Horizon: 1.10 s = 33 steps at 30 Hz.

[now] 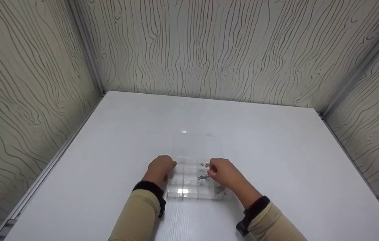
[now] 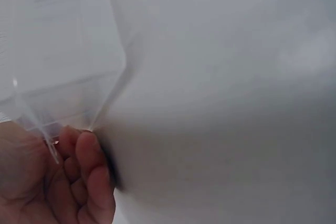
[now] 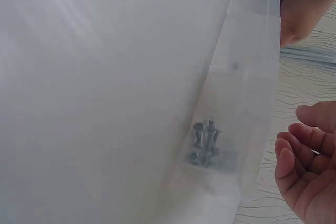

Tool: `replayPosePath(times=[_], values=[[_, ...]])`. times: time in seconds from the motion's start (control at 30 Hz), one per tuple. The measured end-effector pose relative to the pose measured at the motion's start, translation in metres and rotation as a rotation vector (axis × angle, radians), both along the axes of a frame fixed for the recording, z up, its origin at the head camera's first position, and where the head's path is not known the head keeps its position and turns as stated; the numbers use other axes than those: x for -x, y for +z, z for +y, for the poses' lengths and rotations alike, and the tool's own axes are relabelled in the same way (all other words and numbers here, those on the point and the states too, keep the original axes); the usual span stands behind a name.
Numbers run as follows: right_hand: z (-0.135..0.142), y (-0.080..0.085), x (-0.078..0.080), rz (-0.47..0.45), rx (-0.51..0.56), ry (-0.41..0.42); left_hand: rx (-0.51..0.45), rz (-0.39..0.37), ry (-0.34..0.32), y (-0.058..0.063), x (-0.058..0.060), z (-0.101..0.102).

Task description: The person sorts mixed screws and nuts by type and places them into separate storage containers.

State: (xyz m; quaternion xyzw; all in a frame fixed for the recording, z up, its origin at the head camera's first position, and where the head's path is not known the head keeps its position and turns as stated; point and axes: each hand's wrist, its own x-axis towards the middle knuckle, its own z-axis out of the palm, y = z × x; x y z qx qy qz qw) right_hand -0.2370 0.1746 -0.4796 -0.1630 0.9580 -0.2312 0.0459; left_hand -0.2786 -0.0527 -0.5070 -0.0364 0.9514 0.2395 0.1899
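Observation:
A clear plastic compartment box [image 1: 191, 192] stands on the white table with its lid [image 1: 196, 144] folded back away from me. My left hand [image 1: 161, 169] grips the box's left side. In the left wrist view its curled fingers [image 2: 89, 150] lie at the box's corner, and the wall partly covers the hand. Over the right-hand compartments is my right hand [image 1: 224, 172]. Its fingers [image 3: 286, 163] are loosely bent, with nothing visible between them and the thumb. Small metal screws [image 3: 205, 140] show through the side wall, and metal pieces [image 1: 203, 177] lie in a right-hand compartment.
The white table [image 1: 276, 144] extends around the box on all sides. Wood-grain panels [image 1: 193, 47] rise behind it and at both sides. Metal rails [image 1: 85, 47] run along the corners.

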Motion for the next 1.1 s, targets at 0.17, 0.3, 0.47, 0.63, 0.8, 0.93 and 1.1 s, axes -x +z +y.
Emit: replayPosePath(times=[0.17, 0.3, 0.47, 0.63, 0.8, 0.93, 1.1], values=[[0.008, 0.006, 0.005, 0.0, 0.002, -0.049, -0.02, 0.024, -0.021, 0.001, -0.002, -0.003], [0.014, 0.009, 0.01, 0.004, -0.01, -0.073, -0.021, 0.045, -0.045, -0.002, 0.0, -0.006], [0.025, 0.009, 0.018, 0.008, -0.042, -0.104, -0.054, 0.03, -0.05, -0.009, 0.0, -0.007], [0.038, 0.009, 0.03, 0.039, -0.109, -0.114, -0.035, 0.014, -0.061, -0.011, -0.001, -0.006], [0.059, 0.016, 0.044, 0.034, -0.175, -0.146, -0.055, 0.008, -0.066, -0.011, 0.001, -0.008], [0.079, 0.028, 0.054, 0.01, -0.212, -0.191, -0.104, -0.044, -0.063, -0.011, 0.004, -0.013], [0.105, 0.051, 0.066, 0.019, -0.235, -0.261, -0.222, -0.186, 0.01, 0.004, 0.006, -0.026]])
